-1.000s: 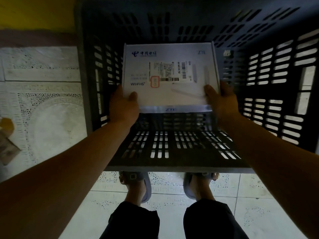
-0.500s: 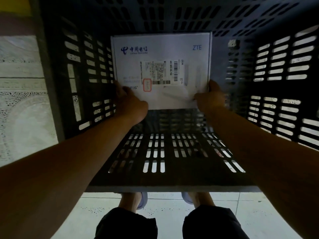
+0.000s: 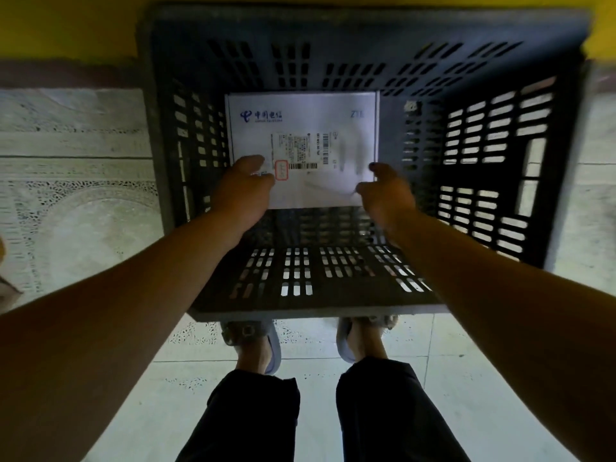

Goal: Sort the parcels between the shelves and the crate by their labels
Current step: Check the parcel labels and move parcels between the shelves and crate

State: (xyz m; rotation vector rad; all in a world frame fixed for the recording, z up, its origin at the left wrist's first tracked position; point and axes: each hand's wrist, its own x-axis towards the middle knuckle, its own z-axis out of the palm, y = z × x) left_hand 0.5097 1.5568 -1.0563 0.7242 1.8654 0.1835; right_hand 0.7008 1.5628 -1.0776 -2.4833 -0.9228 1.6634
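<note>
A white ZTE router parcel [image 3: 310, 128] with a barcode label and a red-framed mark lies flat on the floor of the dark slotted plastic crate [image 3: 483, 161], toward its far wall. My left hand [image 3: 243, 195] hovers over the parcel's near left corner with loosely curled fingers. My right hand [image 3: 386, 195] hovers over the near right corner, thumb raised and fingers relaxed. Neither hand grips the parcel. The parcel's near corners are hidden behind my hands.
The crate stands on a pale patterned tile floor [image 3: 73, 201] against a yellow wall [image 3: 66, 25]. My feet in grey slippers [image 3: 253, 341] stand at the crate's near rim [image 3: 316, 310]. A brownish object [image 3: 5, 285] shows at the left edge.
The parcel went down onto the crate floor and both hands let go of its near corners. My hands and head have pulled back up from the crate.
</note>
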